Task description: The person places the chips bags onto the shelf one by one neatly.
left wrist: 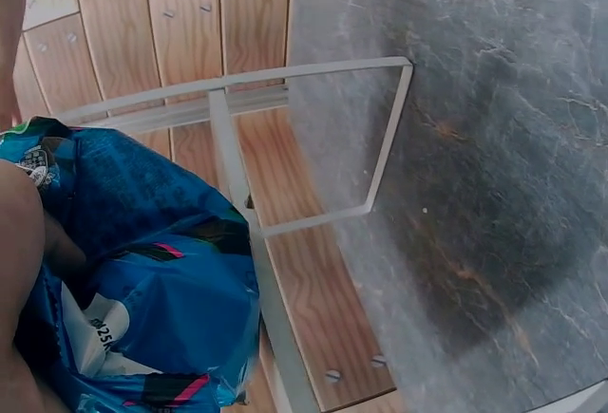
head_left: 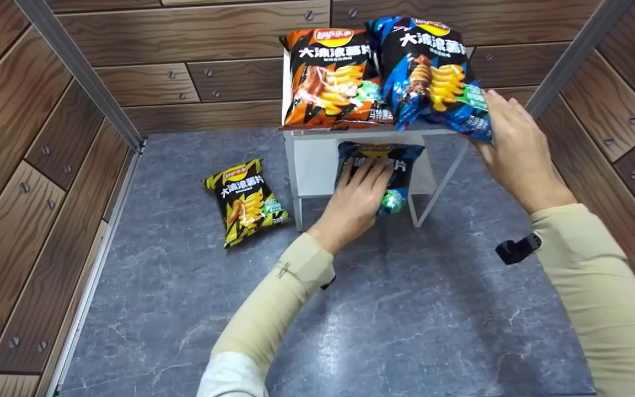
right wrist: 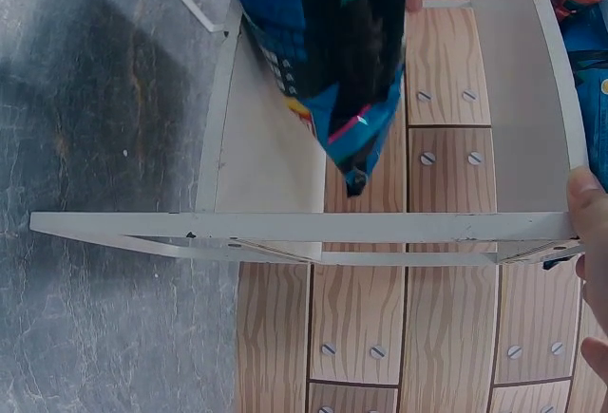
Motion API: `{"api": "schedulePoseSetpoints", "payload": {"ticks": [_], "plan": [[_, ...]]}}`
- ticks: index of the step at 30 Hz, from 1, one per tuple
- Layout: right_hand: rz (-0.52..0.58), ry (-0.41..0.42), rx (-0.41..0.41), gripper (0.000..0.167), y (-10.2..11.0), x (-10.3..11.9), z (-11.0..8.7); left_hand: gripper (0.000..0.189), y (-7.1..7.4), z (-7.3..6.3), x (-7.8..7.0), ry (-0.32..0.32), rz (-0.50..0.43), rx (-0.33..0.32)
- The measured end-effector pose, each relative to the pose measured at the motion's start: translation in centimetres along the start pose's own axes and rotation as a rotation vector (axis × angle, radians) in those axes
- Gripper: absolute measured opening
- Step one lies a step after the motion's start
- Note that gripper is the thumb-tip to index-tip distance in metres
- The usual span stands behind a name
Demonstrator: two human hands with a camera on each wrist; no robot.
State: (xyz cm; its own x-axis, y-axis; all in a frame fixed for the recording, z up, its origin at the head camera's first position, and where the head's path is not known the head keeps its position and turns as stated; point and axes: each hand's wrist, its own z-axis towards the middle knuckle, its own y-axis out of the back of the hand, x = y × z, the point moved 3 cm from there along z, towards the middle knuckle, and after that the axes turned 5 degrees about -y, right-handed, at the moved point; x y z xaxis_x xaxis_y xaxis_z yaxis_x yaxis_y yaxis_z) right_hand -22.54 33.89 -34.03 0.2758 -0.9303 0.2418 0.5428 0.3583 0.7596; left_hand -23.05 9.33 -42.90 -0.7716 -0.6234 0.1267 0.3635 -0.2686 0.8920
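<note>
Left grip (head_left: 357, 193): we hold dark-blue crisp bag (head_left: 405, 172) at lower shelf's (head_left: 316, 171) front, fingers across its face. Right grip (head_left: 520, 148): touching upper blue bag's (head_left: 422, 69) corner; whether pinching, we cannot tell. Beside that, orange bag (head_left: 331, 77), also atop white rack (head_left: 323, 134). We judge work part done: two bags up, held bag not yet settled, yellow bag (head_left: 247, 204) on floor (head_left: 174, 309) left of rack.
</note>
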Motion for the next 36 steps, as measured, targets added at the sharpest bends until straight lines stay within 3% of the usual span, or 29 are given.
{"api": "schedulePoseSetpoints", "payload": {"ticks": [7,15,18,28,36], "plan": [[-0.003,0.006,-0.004,0.058,0.1,0.0,0.0,0.063,-1.1,2.2,0.0,0.052,-0.004,-0.003],[0.000,-0.001,-0.003,0.058,0.1,0.0,0.0,0.047,-2.8,3.9,-0.4,0.069,0.061,-0.004],[-0.002,-0.004,-0.004,0.059,0.1,0.0,-0.1,0.056,-3.2,4.6,-0.6,0.073,0.065,0.047],[0.007,-0.010,0.002,0.057,0.2,0.0,-0.1,0.098,-5.3,6.2,-1.0,0.111,-0.005,0.303],[-0.003,-0.017,0.017,0.056,0.0,0.1,0.0,0.128,-6.5,7.1,-1.3,0.102,0.036,0.383]]}}
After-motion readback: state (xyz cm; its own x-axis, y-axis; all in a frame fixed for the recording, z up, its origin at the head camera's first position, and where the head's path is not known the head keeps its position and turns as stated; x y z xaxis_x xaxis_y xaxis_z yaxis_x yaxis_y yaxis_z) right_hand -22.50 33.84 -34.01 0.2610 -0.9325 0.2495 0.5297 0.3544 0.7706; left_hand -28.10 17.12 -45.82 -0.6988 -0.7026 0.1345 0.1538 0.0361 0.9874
